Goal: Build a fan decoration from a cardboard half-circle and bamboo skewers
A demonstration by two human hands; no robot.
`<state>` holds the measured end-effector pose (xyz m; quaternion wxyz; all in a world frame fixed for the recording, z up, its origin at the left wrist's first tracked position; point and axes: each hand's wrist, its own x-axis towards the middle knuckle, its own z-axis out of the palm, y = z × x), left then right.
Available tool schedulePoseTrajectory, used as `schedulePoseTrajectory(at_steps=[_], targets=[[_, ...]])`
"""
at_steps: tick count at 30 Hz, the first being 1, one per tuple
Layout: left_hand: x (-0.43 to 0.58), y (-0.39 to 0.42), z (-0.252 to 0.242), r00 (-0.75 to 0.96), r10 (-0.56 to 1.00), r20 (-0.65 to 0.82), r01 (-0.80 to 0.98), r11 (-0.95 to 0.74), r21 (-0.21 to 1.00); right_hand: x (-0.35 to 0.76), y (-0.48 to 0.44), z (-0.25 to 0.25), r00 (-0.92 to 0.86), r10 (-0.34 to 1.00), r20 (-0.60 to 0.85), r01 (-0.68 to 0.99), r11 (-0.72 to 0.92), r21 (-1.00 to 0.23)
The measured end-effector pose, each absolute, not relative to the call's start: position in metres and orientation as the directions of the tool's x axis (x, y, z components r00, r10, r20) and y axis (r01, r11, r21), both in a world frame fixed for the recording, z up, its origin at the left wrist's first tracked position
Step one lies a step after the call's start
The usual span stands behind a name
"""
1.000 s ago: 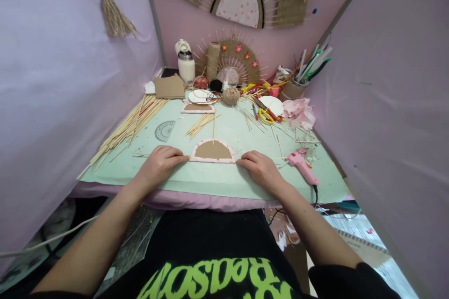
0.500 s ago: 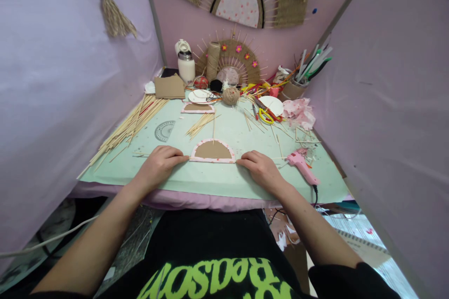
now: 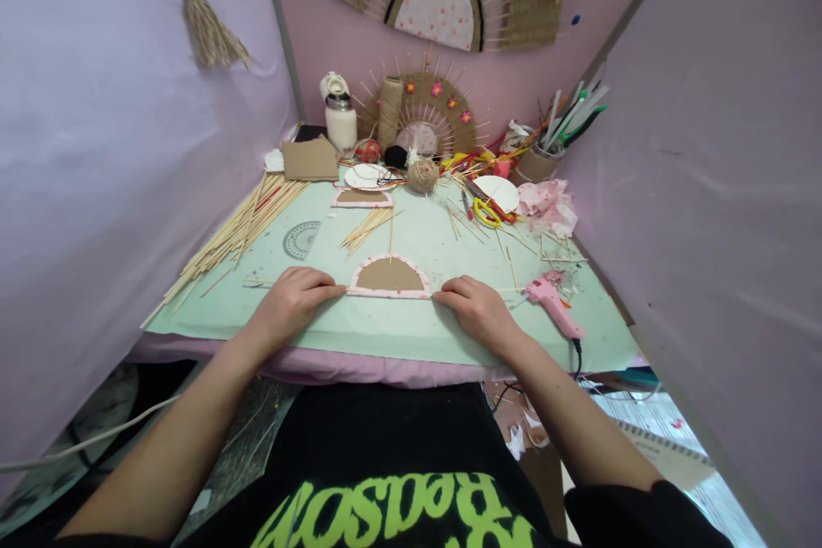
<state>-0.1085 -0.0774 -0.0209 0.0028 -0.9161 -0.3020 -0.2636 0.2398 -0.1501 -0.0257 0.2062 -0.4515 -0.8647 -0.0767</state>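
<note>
Cardboard half-circle (image 3: 390, 276) with a pink rim lies flat at the near middle of the mint-green surface (image 3: 385, 330), a thin stick (image 3: 391, 235) pointing away from its curved top. The left hand (image 3: 292, 301) and right hand (image 3: 479, 308) rest palm down, fingers curled, fingertips on its two corners; whether they pinch it I cannot tell. This looks like a pressing-down step, and lifting off would call for care not to shift the stick.

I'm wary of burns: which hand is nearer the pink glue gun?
Right. The right hand rests just left of the pink glue gun, not touching it; the left hand sits beyond the cardboard half-circle, at its other end.
</note>
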Motion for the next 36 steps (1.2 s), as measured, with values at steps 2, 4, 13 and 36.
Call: schedulePoseTrajectory(at_steps=[2, 4, 13, 36], targets=[[-0.1084, -0.0775, -0.0208, 0.678, 0.553, 0.484, 0.553, -0.818, 0.159, 0.2400, -0.1499, -0.0261, -0.506, 0.752, 0.423, 0.814, 0.578, -0.054], [-0.1083, -0.0777, -0.0205, 0.675, 0.557, 0.484, 0.552, -0.817, 0.169, 0.2403, -0.1497, -0.0263, -0.505, 0.753, 0.422, 0.814, 0.578, -0.057], [-0.1080, -0.0778, -0.0202, 0.681, 0.553, 0.479, 0.560, -0.816, 0.145, 0.2396, -0.1502, -0.0247, -0.501, 0.762, 0.411, 0.818, 0.572, -0.065], [-0.1081, -0.0775, -0.0199, 0.683, 0.552, 0.479, 0.554, -0.818, 0.154, 0.2386, -0.1507, -0.0233, -0.501, 0.753, 0.426, 0.814, 0.577, -0.062]])
